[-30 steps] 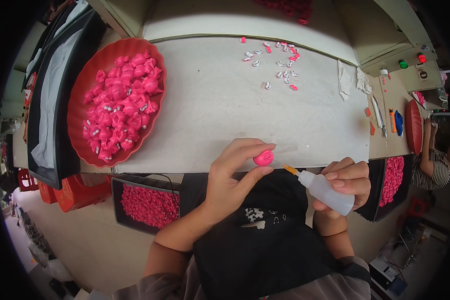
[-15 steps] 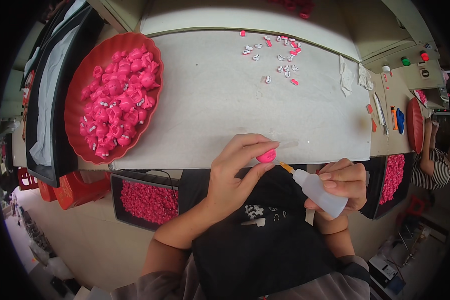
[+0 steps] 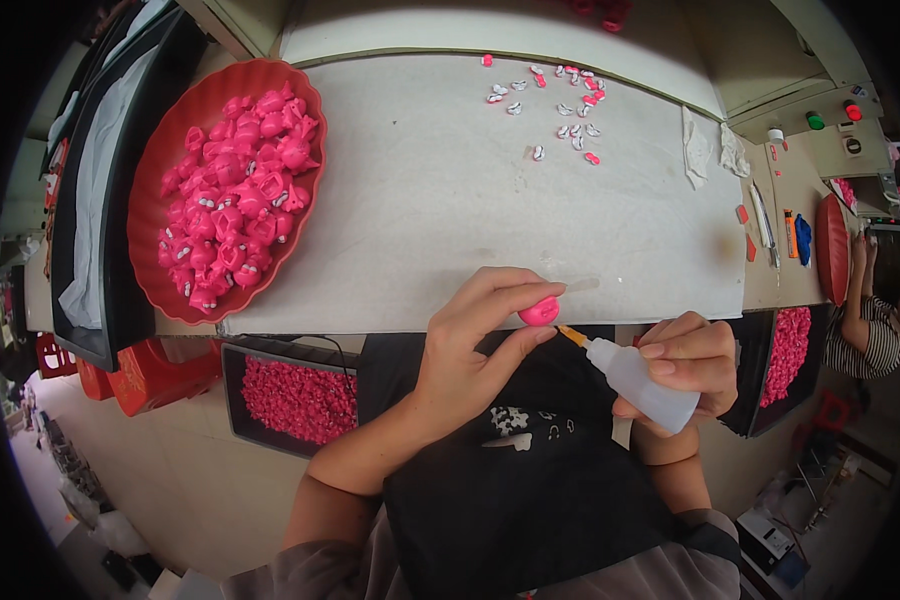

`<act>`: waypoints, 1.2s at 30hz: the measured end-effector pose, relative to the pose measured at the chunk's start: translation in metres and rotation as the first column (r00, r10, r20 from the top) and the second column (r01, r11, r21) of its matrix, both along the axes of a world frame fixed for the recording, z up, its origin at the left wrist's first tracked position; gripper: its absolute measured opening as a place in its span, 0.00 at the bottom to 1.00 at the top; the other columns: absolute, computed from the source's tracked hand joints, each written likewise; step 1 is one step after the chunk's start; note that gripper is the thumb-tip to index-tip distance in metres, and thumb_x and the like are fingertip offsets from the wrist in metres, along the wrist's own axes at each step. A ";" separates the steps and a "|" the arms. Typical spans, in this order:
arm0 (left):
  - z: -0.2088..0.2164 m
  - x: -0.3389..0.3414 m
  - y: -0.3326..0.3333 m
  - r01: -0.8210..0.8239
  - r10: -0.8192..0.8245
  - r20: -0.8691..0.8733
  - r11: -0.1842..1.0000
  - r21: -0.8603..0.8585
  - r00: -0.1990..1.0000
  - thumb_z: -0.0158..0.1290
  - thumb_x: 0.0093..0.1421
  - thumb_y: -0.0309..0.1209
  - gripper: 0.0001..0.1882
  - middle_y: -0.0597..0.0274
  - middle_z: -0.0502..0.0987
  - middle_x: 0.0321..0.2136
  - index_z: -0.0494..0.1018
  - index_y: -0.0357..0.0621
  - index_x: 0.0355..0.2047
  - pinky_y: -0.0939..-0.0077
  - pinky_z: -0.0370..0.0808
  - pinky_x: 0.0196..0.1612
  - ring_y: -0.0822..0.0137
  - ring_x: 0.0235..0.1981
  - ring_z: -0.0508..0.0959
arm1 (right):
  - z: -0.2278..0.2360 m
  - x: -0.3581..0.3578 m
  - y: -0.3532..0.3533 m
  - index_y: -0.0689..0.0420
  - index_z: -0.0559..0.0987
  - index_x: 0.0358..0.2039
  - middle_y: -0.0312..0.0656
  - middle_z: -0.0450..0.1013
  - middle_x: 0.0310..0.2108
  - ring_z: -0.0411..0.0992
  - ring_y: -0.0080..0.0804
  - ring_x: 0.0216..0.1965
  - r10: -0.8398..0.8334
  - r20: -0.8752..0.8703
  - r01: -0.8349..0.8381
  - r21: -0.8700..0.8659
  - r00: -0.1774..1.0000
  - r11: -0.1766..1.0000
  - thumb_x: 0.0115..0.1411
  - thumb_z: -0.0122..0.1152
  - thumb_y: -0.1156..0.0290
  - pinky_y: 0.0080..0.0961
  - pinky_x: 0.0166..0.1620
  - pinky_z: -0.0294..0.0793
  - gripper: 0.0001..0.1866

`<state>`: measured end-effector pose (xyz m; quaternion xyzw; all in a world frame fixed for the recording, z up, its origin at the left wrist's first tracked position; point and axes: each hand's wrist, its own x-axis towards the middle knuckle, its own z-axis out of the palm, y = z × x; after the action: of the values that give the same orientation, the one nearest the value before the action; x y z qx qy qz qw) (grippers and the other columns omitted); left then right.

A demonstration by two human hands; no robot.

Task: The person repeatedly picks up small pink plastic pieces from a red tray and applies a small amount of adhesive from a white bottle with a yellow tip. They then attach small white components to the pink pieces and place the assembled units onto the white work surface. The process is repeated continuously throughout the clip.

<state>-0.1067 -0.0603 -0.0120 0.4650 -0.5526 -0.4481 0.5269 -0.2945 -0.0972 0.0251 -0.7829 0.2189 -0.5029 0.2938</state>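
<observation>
The fingers [image 3: 526,297] of the left hand [image 3: 460,345] are pinched, with just a small gap, on a little pink piece [image 3: 540,311], right of the middle of the frame. The right hand [image 3: 698,362] is curled round a whitish bottle [image 3: 653,388], lower right. The pink piece looks light, smooth and maybe a bit slippery; its edges seem the best place to pinch. The bottle looks light and soft, so hold it round its fat part and squeeze gently. Compared with one second ago, the pink piece is nearer the bottle's orange tip [image 3: 572,335]. I can't tell if they touch; that spot is tiny.
</observation>
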 end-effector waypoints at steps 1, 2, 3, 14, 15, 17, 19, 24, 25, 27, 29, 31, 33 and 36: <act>-0.001 0.000 0.000 -0.005 0.006 -0.028 1.000 0.013 1.000 0.55 0.48 0.18 0.16 0.56 0.71 0.38 0.73 0.37 0.39 0.78 0.69 0.43 0.68 0.39 0.72 | -0.002 -0.002 -0.002 0.58 0.72 0.31 0.41 0.69 0.29 0.71 0.28 0.24 0.016 0.030 -0.016 0.022 0.999 1.000 0.31 0.76 0.71 0.19 0.25 0.72 0.26; -0.003 0.002 0.001 -0.011 0.013 -0.056 1.000 0.026 0.998 0.55 0.48 0.18 0.16 0.57 0.71 0.37 0.73 0.37 0.39 0.78 0.69 0.43 0.67 0.38 0.72 | -0.005 -0.005 -0.006 0.58 0.72 0.32 0.42 0.68 0.30 0.71 0.28 0.25 0.031 0.061 -0.034 0.045 0.998 0.998 0.32 0.76 0.72 0.20 0.26 0.72 0.25; -0.003 0.001 -0.001 -0.006 0.009 -0.094 1.000 0.028 0.996 0.55 0.48 0.19 0.16 0.57 0.72 0.37 0.73 0.38 0.40 0.77 0.68 0.42 0.67 0.37 0.72 | -0.005 -0.008 -0.010 0.59 0.72 0.32 0.43 0.68 0.30 0.71 0.28 0.26 0.037 0.081 -0.042 0.056 0.996 0.998 0.32 0.76 0.73 0.20 0.27 0.73 0.25; -0.005 0.018 -0.010 -0.054 0.072 -0.225 0.995 0.083 0.972 0.54 0.48 0.18 0.16 0.58 0.72 0.40 0.72 0.35 0.40 0.76 0.63 0.49 0.67 0.43 0.70 | -0.021 -0.018 -0.139 0.61 0.72 0.35 0.40 0.68 0.32 0.71 0.34 0.33 -0.016 -0.546 0.184 0.254 0.838 0.950 0.42 0.55 0.84 0.24 0.34 0.71 0.15; -0.005 0.018 -0.009 -0.056 0.074 -0.224 0.995 0.086 0.972 0.54 0.49 0.18 0.16 0.58 0.72 0.40 0.72 0.35 0.40 0.76 0.63 0.49 0.68 0.43 0.70 | -0.023 -0.014 -0.147 0.61 0.73 0.34 0.39 0.68 0.32 0.72 0.35 0.33 -0.045 -0.665 0.191 0.148 0.745 0.970 0.42 0.56 0.84 0.24 0.34 0.71 0.15; -0.005 0.017 -0.008 -0.057 0.075 -0.224 0.994 0.090 0.972 0.54 0.49 0.19 0.16 0.59 0.72 0.40 0.72 0.36 0.40 0.77 0.64 0.48 0.68 0.43 0.70 | -0.023 -0.004 -0.153 0.61 0.74 0.34 0.41 0.69 0.31 0.72 0.35 0.34 0.002 -0.688 0.066 0.073 0.725 0.995 0.45 0.57 0.82 0.26 0.35 0.70 0.13; -0.007 0.016 -0.008 -0.056 0.074 -0.217 0.995 0.087 0.973 0.55 0.49 0.19 0.16 0.59 0.72 0.39 0.72 0.36 0.40 0.77 0.64 0.48 0.68 0.42 0.70 | -0.024 0.000 -0.156 0.60 0.74 0.34 0.41 0.70 0.31 0.72 0.36 0.34 0.023 -0.722 0.007 0.038 0.692 0.999 0.45 0.58 0.81 0.26 0.35 0.70 0.12; -0.010 0.015 -0.010 -0.052 0.069 -0.210 0.995 0.086 0.975 0.55 0.49 0.20 0.16 0.59 0.72 0.39 0.72 0.37 0.40 0.77 0.64 0.47 0.68 0.42 0.70 | -0.030 0.003 -0.150 0.60 0.75 0.32 0.41 0.71 0.33 0.72 0.39 0.32 0.008 -0.753 0.004 0.014 0.658 1.000 0.43 0.60 0.82 0.27 0.35 0.70 0.13; -0.010 0.015 -0.011 -0.051 0.067 -0.209 0.995 0.082 0.976 0.55 0.49 0.20 0.16 0.59 0.72 0.39 0.72 0.37 0.40 0.77 0.64 0.47 0.68 0.42 0.70 | -0.029 0.004 -0.149 0.60 0.75 0.32 0.41 0.71 0.33 0.71 0.39 0.32 -0.010 -0.766 0.011 -0.004 0.643 1.000 0.43 0.60 0.82 0.26 0.35 0.70 0.13; -0.010 0.014 -0.011 -0.051 0.066 -0.210 0.996 0.077 0.976 0.55 0.49 0.20 0.16 0.59 0.72 0.39 0.72 0.37 0.40 0.77 0.64 0.47 0.68 0.42 0.70 | -0.028 0.007 -0.146 0.60 0.75 0.32 0.42 0.70 0.32 0.71 0.38 0.31 -0.045 -0.791 0.022 -0.040 0.610 0.999 0.43 0.60 0.82 0.25 0.34 0.70 0.12; -0.011 0.014 -0.010 -0.054 0.069 -0.213 0.996 0.077 0.975 0.55 0.50 0.20 0.15 0.59 0.72 0.39 0.72 0.37 0.40 0.77 0.64 0.47 0.68 0.42 0.70 | -0.030 0.003 -0.144 0.61 0.75 0.32 0.41 0.71 0.31 0.71 0.34 0.30 -0.039 -0.695 0.027 -0.029 0.718 0.999 0.44 0.58 0.83 0.23 0.32 0.70 0.11; -0.011 0.014 -0.009 -0.033 0.052 -0.230 0.995 0.090 0.972 0.54 0.49 0.18 0.15 0.57 0.71 0.40 0.71 0.35 0.40 0.74 0.63 0.50 0.67 0.43 0.70 | -0.029 0.002 -0.139 0.62 0.75 0.31 0.41 0.71 0.30 0.71 0.30 0.28 0.003 -0.583 0.052 0.077 0.812 0.996 0.46 0.57 0.84 0.22 0.30 0.69 0.10; -0.010 0.013 -0.009 -0.023 0.045 -0.245 0.995 0.094 0.968 0.54 0.49 0.19 0.15 0.57 0.71 0.40 0.71 0.35 0.40 0.74 0.63 0.50 0.67 0.43 0.70 | -0.024 0.000 -0.123 0.63 0.75 0.30 0.41 0.71 0.29 0.71 0.27 0.27 0.053 -0.449 0.085 0.282 0.892 0.956 0.48 0.55 0.84 0.20 0.28 0.69 0.07; -0.009 0.012 -0.009 -0.013 0.036 -0.265 0.996 0.088 0.964 0.55 0.50 0.21 0.15 0.60 0.73 0.39 0.72 0.37 0.41 0.77 0.64 0.47 0.68 0.41 0.70 | -0.025 -0.002 -0.104 0.65 0.75 0.30 0.42 0.71 0.29 0.71 0.26 0.27 0.183 -0.198 -0.027 0.606 0.963 0.795 0.50 0.55 0.85 0.20 0.28 0.72 0.06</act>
<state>-0.0951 -0.0697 -0.0207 0.4295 -0.4513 -0.5230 0.5816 -0.2969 -0.2013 -0.0002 -0.7173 0.3569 -0.2896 0.5236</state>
